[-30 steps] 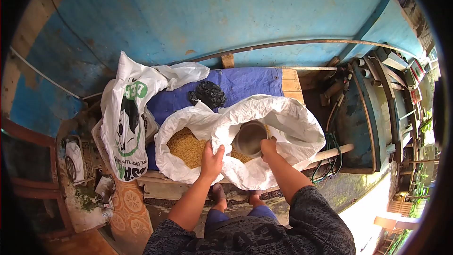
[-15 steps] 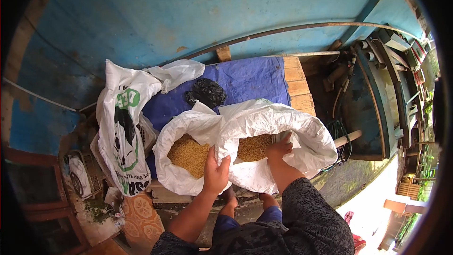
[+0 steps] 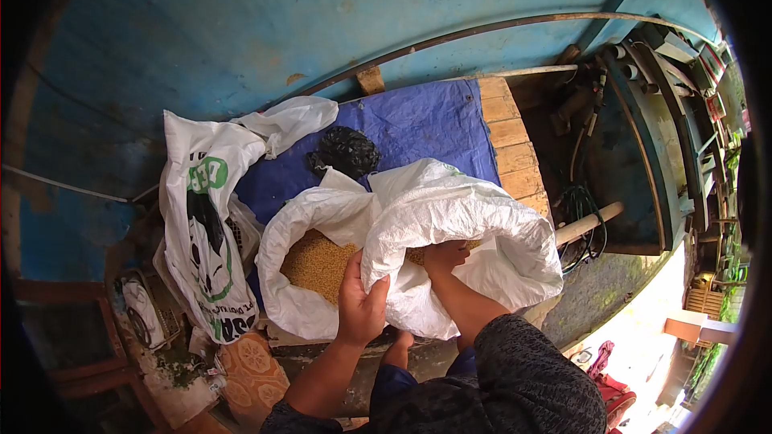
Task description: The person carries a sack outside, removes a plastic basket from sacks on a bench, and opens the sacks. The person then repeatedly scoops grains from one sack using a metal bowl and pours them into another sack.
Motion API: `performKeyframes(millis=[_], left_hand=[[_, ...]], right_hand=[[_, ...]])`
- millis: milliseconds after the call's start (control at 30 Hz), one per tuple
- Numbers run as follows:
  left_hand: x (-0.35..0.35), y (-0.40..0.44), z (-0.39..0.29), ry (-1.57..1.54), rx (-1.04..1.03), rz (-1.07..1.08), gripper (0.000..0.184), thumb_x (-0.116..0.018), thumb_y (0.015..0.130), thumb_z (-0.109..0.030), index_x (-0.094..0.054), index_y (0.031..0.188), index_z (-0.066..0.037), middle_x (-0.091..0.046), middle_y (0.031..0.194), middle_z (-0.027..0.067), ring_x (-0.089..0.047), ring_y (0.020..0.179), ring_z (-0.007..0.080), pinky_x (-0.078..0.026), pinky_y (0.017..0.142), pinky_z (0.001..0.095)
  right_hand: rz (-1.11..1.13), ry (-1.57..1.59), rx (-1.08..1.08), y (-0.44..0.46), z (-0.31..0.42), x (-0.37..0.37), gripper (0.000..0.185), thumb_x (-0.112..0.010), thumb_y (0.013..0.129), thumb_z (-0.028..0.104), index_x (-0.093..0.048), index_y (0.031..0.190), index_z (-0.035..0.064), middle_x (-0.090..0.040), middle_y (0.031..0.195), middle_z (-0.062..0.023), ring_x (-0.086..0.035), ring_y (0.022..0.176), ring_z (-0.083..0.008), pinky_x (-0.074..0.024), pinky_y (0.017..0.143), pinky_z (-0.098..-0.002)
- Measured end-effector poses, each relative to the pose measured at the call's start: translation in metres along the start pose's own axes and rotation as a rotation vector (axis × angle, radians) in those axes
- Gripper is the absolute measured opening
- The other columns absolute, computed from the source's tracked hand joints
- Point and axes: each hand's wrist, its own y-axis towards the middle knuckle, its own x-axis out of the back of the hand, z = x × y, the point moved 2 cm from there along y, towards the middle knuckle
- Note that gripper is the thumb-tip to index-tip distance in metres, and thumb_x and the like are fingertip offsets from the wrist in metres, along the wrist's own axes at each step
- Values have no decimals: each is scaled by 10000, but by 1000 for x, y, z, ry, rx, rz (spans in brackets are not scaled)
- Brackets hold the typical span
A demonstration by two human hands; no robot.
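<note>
Two white woven sacks with rolled-down rims stand side by side, the left sack [image 3: 299,213] and the right sack [image 3: 418,207]. Small yellow-brown grains or pellets [image 3: 315,264] show in the left one, and similar grain shows inside the right one. My left hand [image 3: 360,304] grips the right sack's rim where the sacks meet, thumb on the near side. Down inside the right sack is my right hand [image 3: 445,257], its fingers curled at the grain. The sack rim and the hand itself hide what those fingers may hold.
A blue tarp [image 3: 426,116] covers part of a wooden platform [image 3: 508,141]. A crumpled black plastic bag [image 3: 346,151] lies behind the sacks. A printed white sack [image 3: 205,233] stands at left. A pole [image 3: 591,223] and hose are at right, with a blue wall [image 3: 322,16] behind.
My right hand has moved left and lower into the right sack, and its fingers have curled. The right sack's far rim now hangs over more of the opening. My left hand still holds the rim.
</note>
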Motion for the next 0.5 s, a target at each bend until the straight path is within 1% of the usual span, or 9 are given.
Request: performKeyframes(millis=[33, 100, 133, 167, 233, 267, 400, 467, 500], left_hand=[[-1, -1, 0, 18, 2, 3, 392, -508, 879, -19, -446, 1264, 21, -553, 1160, 75, -511, 1036, 126, -394, 936, 291], [-2, -2, 2, -3, 8, 8, 391, -509, 880, -21, -448, 1265, 18, -553, 1163, 73, -510, 1038, 125, -394, 936, 289], [-3, -2, 3, -28, 16, 9, 391, -510, 881, -22, -451, 1265, 15, -552, 1166, 71, -510, 1040, 125, -394, 935, 287], [-4, -3, 3, -20, 19, 12, 391, -510, 881, -22, -451, 1265, 15, -552, 1166, 71, -510, 1040, 125, -394, 935, 287], [-7, -4, 4, -9, 15, 20, 385, -510, 888, -27, -455, 1267, 11, -554, 1175, 68, -512, 1044, 122, -395, 933, 285], [-7, -5, 5, -4, 20, 24, 385, -510, 888, -27, -455, 1267, 11, -554, 1175, 68, -512, 1044, 122, -395, 933, 285], [-5, -7, 10, -10, 22, 22, 380, -515, 898, -34, -448, 1268, 21, -559, 1173, 72, -518, 1050, 123, -396, 936, 283], [-4, -6, 11, 8, 18, 20, 381, -521, 901, -36, -439, 1267, 30, -560, 1166, 75, -519, 1052, 124, -397, 937, 282], [-3, -6, 12, 18, 3, 2, 386, -521, 901, -37, -438, 1272, 30, -559, 1172, 77, -520, 1053, 127, -396, 941, 283]], right_hand=[[0, 5, -2, 0, -5, -9, 957, -739, 733, 332, -182, 1413, -46, -345, 1268, -350, -369, 1157, -473, -342, 978, -528], [-30, -41, 162, 1, -13, -34, 890, -719, 745, 372, -259, 1403, -14, -382, 1260, -328, -395, 1128, -469, -344, 969, -526], [127, -55, 181, -7, 5, -17, 727, -622, 829, 390, -340, 1398, 36, -377, 1364, -263, -360, 1225, -446, -289, 1032, -519], [130, -50, 174, -8, 8, -15, 727, -622, 829, 390, -340, 1398, 36, -377, 1364, -263, -360, 1225, -446, -289, 1032, -519], [269, 0, 468, -14, 16, -15, 607, -504, 904, 399, -379, 1406, 82, -352, 1462, -154, -291, 1342, -363, -207, 1102, -493], [270, 3, 460, -15, 12, -18, 607, -504, 904, 399, -379, 1406, 82, -352, 1462, -154, -291, 1342, -363, -207, 1102, -493], [574, 35, 442, -5, -34, -85, 571, -434, 941, 384, -361, 1425, 89, -330, 1493, -119, -242, 1389, -300, -137, 1138, -469], [640, 16, 529, -4, -32, -77, 519, -426, 958, 330, -374, 1415, 90, -339, 1482, -127, -264, 1383, -295, -166, 1138, -450], [638, 19, 528, 0, -32, -70, 519, -426, 958, 330, -374, 1415, 90, -339, 1482, -127, -264, 1383, -295, -166, 1138, -450]])
